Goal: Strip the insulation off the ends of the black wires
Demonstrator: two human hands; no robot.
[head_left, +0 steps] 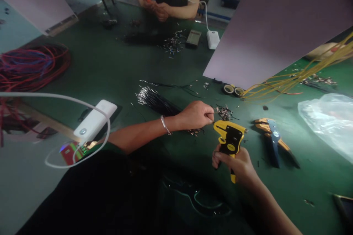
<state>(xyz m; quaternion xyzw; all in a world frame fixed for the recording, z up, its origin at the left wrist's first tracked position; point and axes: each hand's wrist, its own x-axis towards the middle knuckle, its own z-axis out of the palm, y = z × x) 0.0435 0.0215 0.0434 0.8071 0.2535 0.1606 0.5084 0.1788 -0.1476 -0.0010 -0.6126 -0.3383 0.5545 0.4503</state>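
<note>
My right hand [237, 163] is wrapped round the handles of a yellow and black wire stripper [230, 136], its head pointing up and to the left. Just left of that head, my left hand [197, 115] is closed in a pinch on a thin black wire [211, 113], of which only a short piece shows. Behind the left forearm lies a bundle of black wires [160, 102] with bright bare ends fanned out to the left. A small heap of cut wire scraps [224, 112] sits just beyond the stripper.
An orange and blue stripping tool [274, 137] and a clear plastic bag [328, 121] lie right. Yellow wires [298, 80] hang by a pale panel [264, 25]. A white power bank [95, 121] and red wire coils [30, 66] are left. Opposite, a person [171, 0] holds a red tool.
</note>
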